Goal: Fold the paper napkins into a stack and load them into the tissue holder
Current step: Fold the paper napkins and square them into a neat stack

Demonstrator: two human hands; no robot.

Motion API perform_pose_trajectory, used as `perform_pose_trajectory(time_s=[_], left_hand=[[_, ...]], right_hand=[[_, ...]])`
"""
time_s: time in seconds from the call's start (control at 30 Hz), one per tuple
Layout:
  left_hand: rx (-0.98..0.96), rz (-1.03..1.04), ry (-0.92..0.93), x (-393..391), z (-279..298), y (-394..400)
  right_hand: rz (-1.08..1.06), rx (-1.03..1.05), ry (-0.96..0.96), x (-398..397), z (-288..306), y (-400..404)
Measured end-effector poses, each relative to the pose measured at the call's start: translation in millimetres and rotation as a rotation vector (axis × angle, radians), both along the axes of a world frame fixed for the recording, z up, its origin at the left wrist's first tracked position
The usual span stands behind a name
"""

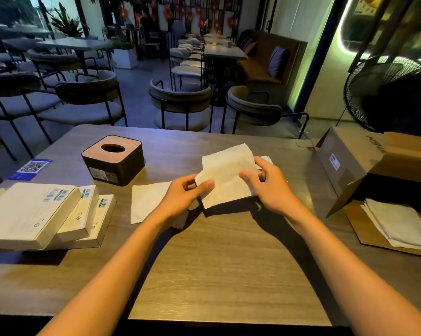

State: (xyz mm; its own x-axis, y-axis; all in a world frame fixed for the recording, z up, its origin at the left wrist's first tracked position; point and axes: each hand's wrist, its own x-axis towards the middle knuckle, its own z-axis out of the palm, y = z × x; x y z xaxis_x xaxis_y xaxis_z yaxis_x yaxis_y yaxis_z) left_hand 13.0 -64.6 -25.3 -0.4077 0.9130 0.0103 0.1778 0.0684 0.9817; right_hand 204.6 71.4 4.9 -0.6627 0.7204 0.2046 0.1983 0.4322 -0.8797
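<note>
White and creased, the paper napkin (226,175) is hovering above the counter (219,258), its long axis slanting from lower left to upper right. The left hand (185,197) is pinching its lower-left edge while the right hand (270,183) is pinching the right side.

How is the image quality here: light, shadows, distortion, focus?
Head view: dim, warm light on the table; the left hand, right hand and held napkin cast hard dark shadows toward the camera; green glow at upper right; wide-angle bending of the table edges; background chairs slightly soft.
</note>
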Motion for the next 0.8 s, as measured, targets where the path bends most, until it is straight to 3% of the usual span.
perform_pose_trajectory(time_s=[0.13,0.3,0.47,0.57,0.8], left_hand=[[-0.001,0.021,-0.057,6,4,5],[-0.223,0.023,0.411,-11,-5,0],[-0.081,0.176,0.6,-10,-14,1],[-0.018,0.133,0.532,0,-7,11],[0.108,0.065,-0.031,29,21,42]], right_hand=[[-0.011,-0.019,-0.099,9,-10,5],[-0.086,0.036,-0.096,16,-16,9],[-0.053,0.024,-0.052,14,-10,13],[0.001,-0.011,-0.032,12,1,9],[0.038,-0.091,-0.023,18,17,26]])
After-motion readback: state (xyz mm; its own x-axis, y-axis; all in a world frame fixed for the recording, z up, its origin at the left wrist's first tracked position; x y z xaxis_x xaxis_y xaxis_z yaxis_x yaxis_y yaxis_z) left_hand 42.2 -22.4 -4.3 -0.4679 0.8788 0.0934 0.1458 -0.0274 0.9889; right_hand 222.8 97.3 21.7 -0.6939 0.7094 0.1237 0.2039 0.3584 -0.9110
